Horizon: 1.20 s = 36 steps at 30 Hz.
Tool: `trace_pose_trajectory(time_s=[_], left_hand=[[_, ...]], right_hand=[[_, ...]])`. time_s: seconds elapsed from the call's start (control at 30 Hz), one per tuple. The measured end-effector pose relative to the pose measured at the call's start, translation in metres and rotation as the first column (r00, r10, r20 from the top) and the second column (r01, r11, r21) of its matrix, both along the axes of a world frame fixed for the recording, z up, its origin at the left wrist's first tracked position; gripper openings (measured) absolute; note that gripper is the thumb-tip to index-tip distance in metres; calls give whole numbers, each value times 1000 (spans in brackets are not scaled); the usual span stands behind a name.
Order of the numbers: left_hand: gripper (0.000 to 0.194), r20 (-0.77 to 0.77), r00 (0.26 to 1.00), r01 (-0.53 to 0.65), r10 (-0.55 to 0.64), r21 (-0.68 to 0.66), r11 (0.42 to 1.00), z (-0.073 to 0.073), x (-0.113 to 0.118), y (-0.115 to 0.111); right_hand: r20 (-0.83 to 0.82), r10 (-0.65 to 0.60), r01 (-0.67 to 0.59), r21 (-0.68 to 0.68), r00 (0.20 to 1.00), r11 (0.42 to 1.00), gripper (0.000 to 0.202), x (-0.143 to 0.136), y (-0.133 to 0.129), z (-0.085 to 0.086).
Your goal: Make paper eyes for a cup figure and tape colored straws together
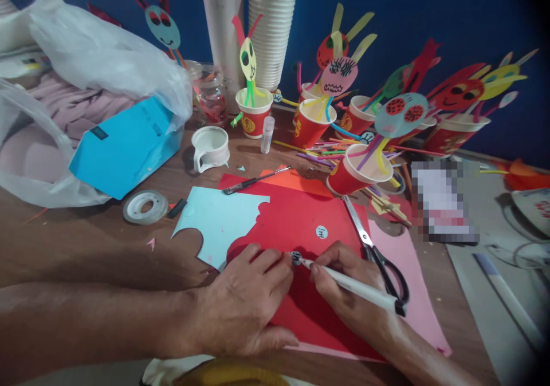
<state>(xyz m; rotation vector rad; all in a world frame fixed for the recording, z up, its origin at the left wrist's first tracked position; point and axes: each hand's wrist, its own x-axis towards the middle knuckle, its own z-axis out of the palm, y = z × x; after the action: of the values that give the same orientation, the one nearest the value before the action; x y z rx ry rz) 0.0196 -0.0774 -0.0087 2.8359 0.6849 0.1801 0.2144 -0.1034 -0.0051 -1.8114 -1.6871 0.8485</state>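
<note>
My right hand (350, 283) is closed around a white marker pen (352, 286), its tip on a small light-blue paper circle (296, 258) with dark marks. That circle lies on a red sheet of paper (318, 306). My left hand (253, 300) rests palm down on the sheet, thumb apart, with the index fingertip at the circle's left edge. Above it on the red sheet lies a second light-blue paper circle (321, 232) with dark lettering. Black-handled scissors (365, 240) lie beside my right hand.
Cut light-blue paper (223, 220) and pink paper (419, 294) flank the red sheet. Behind stand red paper cups (361, 168) with paper-faced figures, a white mug (210, 148) and stacked cups (270, 36). A tape roll (146, 207), pen (253, 181) and plastic bag (112, 48) are leftward.
</note>
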Motion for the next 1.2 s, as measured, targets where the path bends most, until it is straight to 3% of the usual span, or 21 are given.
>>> trace_pose_trajectory(time_s=[0.53,0.9,1.2], left_hand=[[63,39,999,-15,14,21,1000,-1,-2,-2],[62,9,1000,-2,1,18,1000,2,-1,-1],[62,13,1000,3,-4,22,1000,0,-1,-1]], right_hand=[[88,107,-112,55,990,992,16,4,0,-2],[-106,33,-37,-33,994,999,18,7,-2,-4],[0,110,-110,3,994,994,15,1,0,-1]])
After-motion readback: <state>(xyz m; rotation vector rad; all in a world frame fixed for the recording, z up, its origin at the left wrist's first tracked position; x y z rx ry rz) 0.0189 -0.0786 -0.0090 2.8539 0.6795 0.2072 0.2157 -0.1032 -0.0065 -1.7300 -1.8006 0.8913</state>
